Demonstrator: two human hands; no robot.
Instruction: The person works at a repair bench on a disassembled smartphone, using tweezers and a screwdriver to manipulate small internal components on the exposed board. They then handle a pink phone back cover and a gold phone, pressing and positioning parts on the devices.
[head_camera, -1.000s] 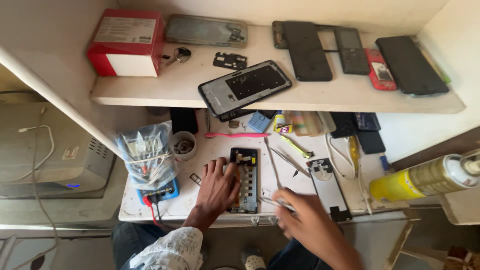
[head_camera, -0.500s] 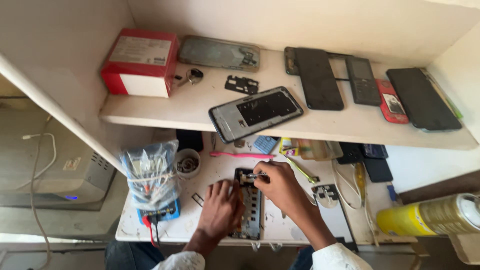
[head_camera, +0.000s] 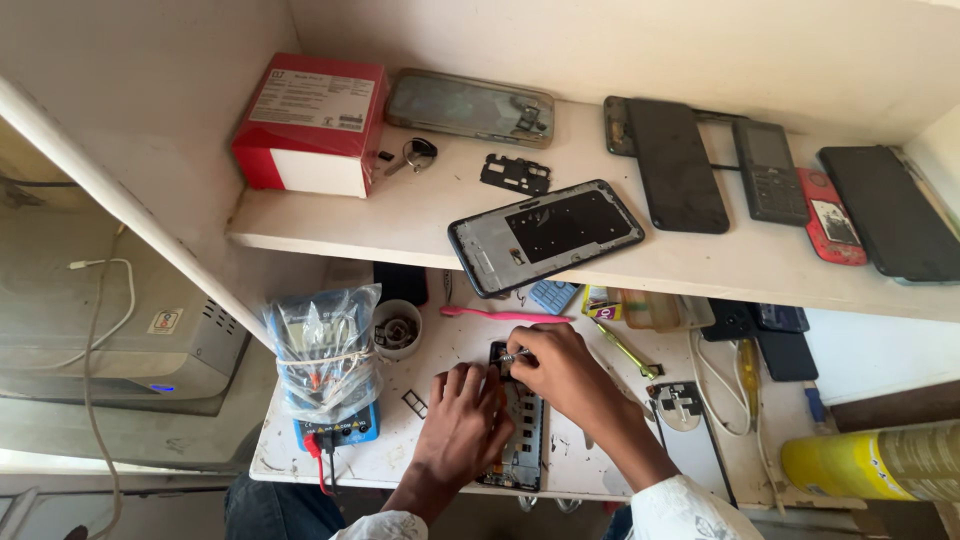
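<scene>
Phone (head_camera: 520, 430), opened up with its insides showing, lies flat near the front edge of the tabletop (head_camera: 420, 455), about the middle. The left hand (head_camera: 462, 425) lies flat on it with fingers spread, pressing it down and closed around nothing. The right hand (head_camera: 562, 375) pinches a thin metal tool (head_camera: 514, 355) between thumb and finger, with its tip at the top end of the phone. The tool could slip and scratch the small parts if the left hand lets the phone slide. A tiny part could pop loose and roll off the front edge. The pink toothbrush (head_camera: 495, 315) and little cup (head_camera: 397, 330) sit near, farther back, and an elbow could bump them.
</scene>
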